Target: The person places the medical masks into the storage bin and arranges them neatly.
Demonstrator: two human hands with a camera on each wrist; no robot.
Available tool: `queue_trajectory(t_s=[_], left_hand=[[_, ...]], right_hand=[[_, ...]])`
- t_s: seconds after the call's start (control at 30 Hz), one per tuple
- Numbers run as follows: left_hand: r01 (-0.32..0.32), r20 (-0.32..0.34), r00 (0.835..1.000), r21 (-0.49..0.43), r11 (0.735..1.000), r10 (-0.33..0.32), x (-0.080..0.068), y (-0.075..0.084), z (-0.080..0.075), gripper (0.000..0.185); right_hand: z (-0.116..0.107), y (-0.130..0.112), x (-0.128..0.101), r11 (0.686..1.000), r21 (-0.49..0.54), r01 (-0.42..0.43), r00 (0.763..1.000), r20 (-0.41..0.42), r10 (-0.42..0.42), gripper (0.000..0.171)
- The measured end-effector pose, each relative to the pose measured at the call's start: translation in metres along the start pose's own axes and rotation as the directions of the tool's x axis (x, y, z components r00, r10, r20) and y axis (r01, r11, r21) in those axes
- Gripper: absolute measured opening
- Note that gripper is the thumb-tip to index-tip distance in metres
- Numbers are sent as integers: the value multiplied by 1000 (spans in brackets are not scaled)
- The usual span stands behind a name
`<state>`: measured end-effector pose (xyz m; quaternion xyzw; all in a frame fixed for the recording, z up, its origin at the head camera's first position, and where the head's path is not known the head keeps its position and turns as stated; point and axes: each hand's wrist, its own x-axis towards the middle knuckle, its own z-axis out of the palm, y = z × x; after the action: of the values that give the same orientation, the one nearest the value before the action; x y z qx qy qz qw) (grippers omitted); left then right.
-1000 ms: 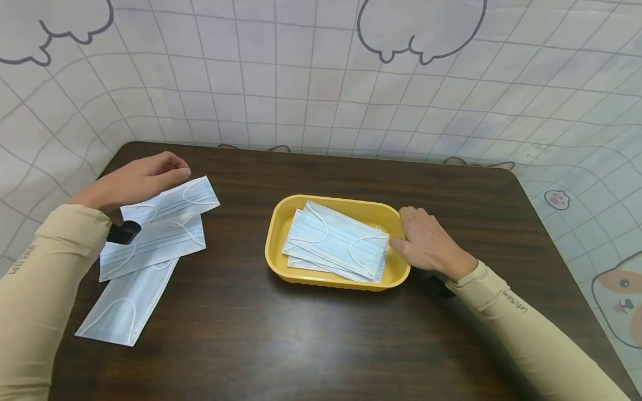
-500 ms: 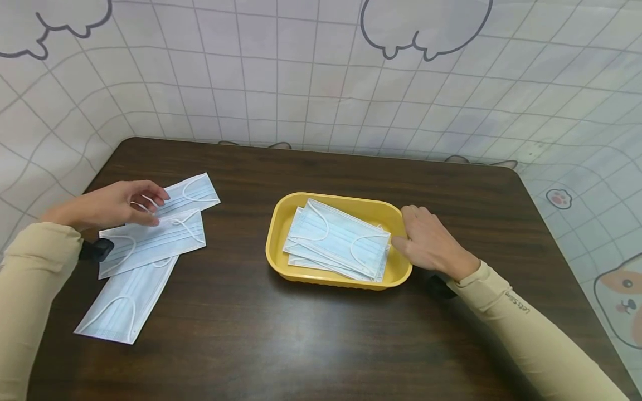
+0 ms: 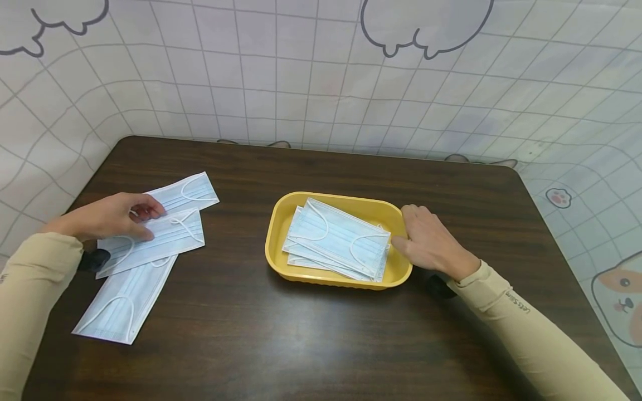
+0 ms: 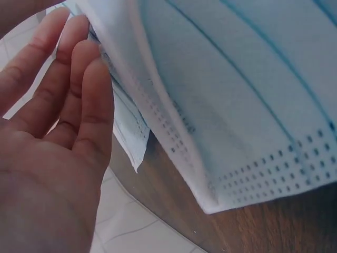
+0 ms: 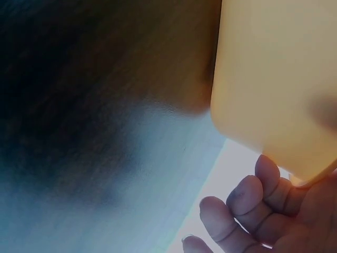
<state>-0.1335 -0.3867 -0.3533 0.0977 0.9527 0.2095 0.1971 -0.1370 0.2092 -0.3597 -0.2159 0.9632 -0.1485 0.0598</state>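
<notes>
In the head view, my left hand (image 3: 117, 216) is over several light-blue face masks at the table's left. Its thumb lies over the middle mask (image 3: 168, 238), with the fingers at that mask's far edge; a gap separates thumb and fingers. An upper mask (image 3: 188, 192) lies behind it and a lower mask (image 3: 112, 314) sticks out toward me. The left wrist view shows the bent fingers (image 4: 97, 100) right at a mask's edge. My right hand (image 3: 431, 242) grips the right end of a yellow plastic basket (image 3: 326, 282), thumb over the rim, fingers outside. A stack of masks (image 3: 341, 239) lies in the basket.
The dark wood table (image 3: 311, 345) carries everything. Behind it and at both sides hangs a white grid-patterned cloth (image 3: 301, 83) with cartoon animals. Bare tabletop separates the loose masks from the basket.
My left hand has moved left and toward me, from above the upper mask down to the middle mask's far edge. My right hand and the basket have stayed put.
</notes>
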Motion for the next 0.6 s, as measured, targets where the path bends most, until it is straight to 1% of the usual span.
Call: queue_trajectory(t_s=[0.27, 0.43, 0.6], left_hand=[[33, -2, 999, 23, 999, -32, -3, 0, -2, 55], [60, 5, 998, 18, 998, -61, -2, 3, -2, 52], [74, 15, 997, 23, 997, -75, -1, 4, -2, 46]], right_hand=[[1, 0, 0, 1000, 3, 4, 1000, -1, -4, 18], [0, 0, 0, 1000, 5, 2, 1000, -2, -2, 19], [0, 1, 0, 1000, 11, -9, 1000, 2, 9, 22]])
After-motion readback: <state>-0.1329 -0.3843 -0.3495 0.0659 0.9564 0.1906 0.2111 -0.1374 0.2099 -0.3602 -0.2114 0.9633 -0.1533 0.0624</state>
